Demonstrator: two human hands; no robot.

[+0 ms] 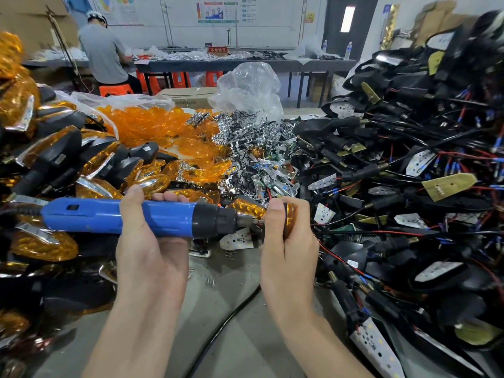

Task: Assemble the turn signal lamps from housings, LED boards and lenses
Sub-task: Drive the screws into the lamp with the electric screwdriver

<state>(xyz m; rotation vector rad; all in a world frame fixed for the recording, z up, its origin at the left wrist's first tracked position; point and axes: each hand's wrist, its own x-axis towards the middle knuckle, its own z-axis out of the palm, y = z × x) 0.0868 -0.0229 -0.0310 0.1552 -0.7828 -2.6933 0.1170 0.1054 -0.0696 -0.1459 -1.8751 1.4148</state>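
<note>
My left hand (148,249) grips a blue electric screwdriver (109,215) that lies level, its black chuck and bit pointing right. The bit tip meets a turn signal lamp (289,216) with a black housing and amber lens, which my right hand (287,241) holds upright by its edge. Both are over the bare grey table (237,323). Finished amber-and-black lamps (68,159) are heaped on the left. Loose amber lenses (152,126) lie in an opened bag behind. Chrome reflectors (253,148) fill the middle. Black housings with wired LED boards (395,173) are piled on the right.
A loose LED board (237,240) and small screws (229,253) lie just beneath the screwdriver tip. A black cable (226,320) crosses the table between my forearms. A clear plastic bag (251,88) stands behind the piles. A person (103,53) sits at a far table.
</note>
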